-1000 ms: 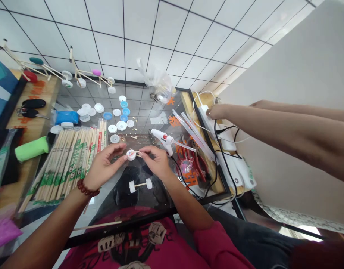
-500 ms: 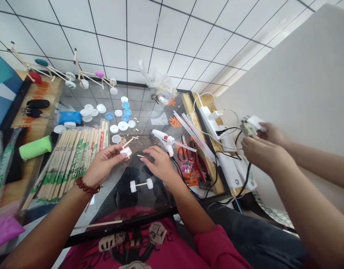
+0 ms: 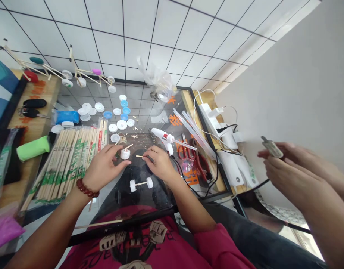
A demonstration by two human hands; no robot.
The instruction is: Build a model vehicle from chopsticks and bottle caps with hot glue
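A white bottle cap (image 3: 125,154) with a short wooden stick (image 3: 129,146) sticking up from it stands on the dark glass tabletop. My left hand (image 3: 106,162) is beside it, thumb and fingers apart around the cap's near side. To the right, my right hand (image 3: 158,161) pinches a short piece of wooden stick (image 3: 139,156) between thumb and forefinger, its end pointing at the cap. Nearer to me lies a stick axle (image 3: 141,183) with a white cap on each end. A white glue gun (image 3: 163,138) lies just beyond my right hand.
Bagged chopsticks (image 3: 68,160) lie at left, with loose caps (image 3: 122,124) behind. Scissors (image 3: 185,149), pliers (image 3: 201,162) and clear glue sticks (image 3: 194,129) are at right. Another person's hands (image 3: 289,160) hold a plug (image 3: 272,148) near the power strips (image 3: 230,168). Stick models (image 3: 85,73) stand at the back.
My left hand has set the capped stick down on the table and its fingers have parted. My right hand keeps its stick. The other person's hands moved right with the plug, away from the white adapter.
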